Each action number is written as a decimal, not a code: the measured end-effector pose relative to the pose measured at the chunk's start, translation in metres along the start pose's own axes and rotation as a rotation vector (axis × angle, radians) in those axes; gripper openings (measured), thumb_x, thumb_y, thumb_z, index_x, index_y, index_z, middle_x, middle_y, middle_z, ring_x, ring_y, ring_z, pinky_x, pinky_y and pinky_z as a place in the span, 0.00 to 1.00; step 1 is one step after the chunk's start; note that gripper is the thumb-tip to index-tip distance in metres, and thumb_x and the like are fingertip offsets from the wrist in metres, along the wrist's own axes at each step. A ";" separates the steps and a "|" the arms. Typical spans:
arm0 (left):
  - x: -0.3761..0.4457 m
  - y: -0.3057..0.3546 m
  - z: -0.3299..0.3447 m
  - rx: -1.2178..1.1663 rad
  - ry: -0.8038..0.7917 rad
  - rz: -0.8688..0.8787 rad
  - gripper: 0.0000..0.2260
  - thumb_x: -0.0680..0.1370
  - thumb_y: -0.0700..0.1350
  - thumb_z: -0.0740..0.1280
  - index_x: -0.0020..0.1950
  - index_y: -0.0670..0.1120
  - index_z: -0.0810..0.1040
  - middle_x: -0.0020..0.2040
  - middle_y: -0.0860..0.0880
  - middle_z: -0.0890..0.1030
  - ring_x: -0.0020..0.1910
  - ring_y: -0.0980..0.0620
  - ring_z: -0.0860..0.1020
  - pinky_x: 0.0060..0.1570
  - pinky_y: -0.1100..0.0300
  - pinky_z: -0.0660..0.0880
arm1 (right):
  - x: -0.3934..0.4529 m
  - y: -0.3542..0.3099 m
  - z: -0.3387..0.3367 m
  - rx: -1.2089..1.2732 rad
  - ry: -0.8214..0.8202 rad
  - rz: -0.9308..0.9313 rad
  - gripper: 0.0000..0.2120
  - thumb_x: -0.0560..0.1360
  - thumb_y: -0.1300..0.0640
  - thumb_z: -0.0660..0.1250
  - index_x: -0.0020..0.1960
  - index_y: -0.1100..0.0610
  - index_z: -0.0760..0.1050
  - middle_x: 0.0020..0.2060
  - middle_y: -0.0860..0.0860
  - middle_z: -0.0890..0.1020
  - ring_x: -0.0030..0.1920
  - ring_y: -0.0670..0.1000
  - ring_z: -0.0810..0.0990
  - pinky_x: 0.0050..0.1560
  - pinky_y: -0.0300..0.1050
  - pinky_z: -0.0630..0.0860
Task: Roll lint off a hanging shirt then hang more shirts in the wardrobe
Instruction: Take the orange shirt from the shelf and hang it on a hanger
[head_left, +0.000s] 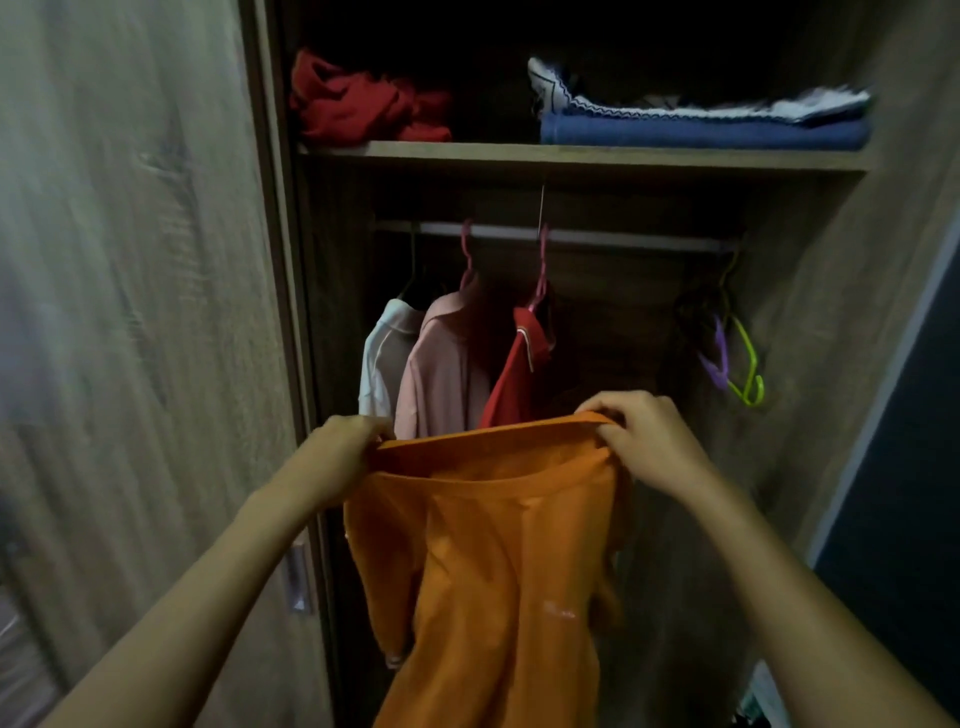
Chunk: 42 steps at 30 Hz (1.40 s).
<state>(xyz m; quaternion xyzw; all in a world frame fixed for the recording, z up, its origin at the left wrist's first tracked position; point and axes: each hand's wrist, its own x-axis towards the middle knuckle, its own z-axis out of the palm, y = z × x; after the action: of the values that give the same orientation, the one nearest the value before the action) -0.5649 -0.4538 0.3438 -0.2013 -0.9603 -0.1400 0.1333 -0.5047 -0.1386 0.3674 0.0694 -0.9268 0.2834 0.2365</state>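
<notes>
- Right now both hands are up in front of the open wardrobe (810, 291), holding an orange shirt (488, 561) stretched between them.
- The left hand (343, 447) grips the shirt's upper edge at its left end, fingers curled tightly into the cloth.
- The right hand (639, 431) pinches the same edge at its right end, fingers bent over the fabric and the knuckles facing up.
- Between the two hands the edge runs nearly taut, the right end a little higher; the rest of the orange shirt hangs straight down below them, in front of the wardrobe's lower part.
- Just beyond the hands, three shirts hang from the rail (561, 235): a white shirt (382, 358) nearest the left hand, a pink shirt (441, 364) beside it, and a red shirt (519, 364) closer to the right hand.
- The pink and red shirts are on pink hangers (541, 270); the white one's hanger is too dim to make out.
- Up and to the right of the right hand, bare hangers dangle at the rail's far end, a purple hanger (716, 358) touching a yellow-green hanger (748, 364).
- Well above the hands, the shelf (571, 155) carries a crumpled red garment (358, 104) on the left-hand side and a folded blue cloth (701, 130) with a white patterned piece (571, 93) lying on it on the right-hand side.
- To the left of the left hand stands the wardrobe door (130, 312), wood-grained, with a small metal pull (298, 577) beside the left forearm.
</notes>
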 end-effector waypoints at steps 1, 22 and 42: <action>-0.001 -0.001 -0.003 -0.085 -0.012 -0.028 0.08 0.78 0.40 0.63 0.52 0.49 0.80 0.50 0.47 0.83 0.51 0.48 0.81 0.51 0.51 0.78 | -0.001 0.003 -0.002 0.008 -0.012 0.020 0.12 0.76 0.62 0.65 0.47 0.46 0.82 0.34 0.42 0.81 0.30 0.35 0.78 0.28 0.26 0.69; 0.062 0.086 -0.048 -0.751 0.202 -0.034 0.16 0.80 0.50 0.53 0.55 0.44 0.77 0.46 0.48 0.75 0.50 0.49 0.73 0.52 0.55 0.69 | 0.011 0.011 -0.001 0.060 0.122 0.367 0.01 0.73 0.54 0.70 0.43 0.48 0.78 0.41 0.49 0.83 0.40 0.48 0.80 0.39 0.39 0.73; 0.171 0.150 -0.020 -0.616 0.251 0.135 0.15 0.82 0.48 0.55 0.39 0.46 0.73 0.38 0.49 0.77 0.41 0.48 0.75 0.45 0.51 0.68 | 0.120 0.078 -0.046 -0.149 0.338 0.595 0.29 0.75 0.53 0.67 0.73 0.55 0.62 0.69 0.60 0.67 0.69 0.61 0.68 0.66 0.51 0.67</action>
<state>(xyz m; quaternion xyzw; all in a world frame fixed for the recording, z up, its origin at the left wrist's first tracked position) -0.6481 -0.2692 0.4481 -0.2766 -0.8333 -0.4383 0.1923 -0.6118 -0.0474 0.4194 -0.2691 -0.8723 0.2789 0.2982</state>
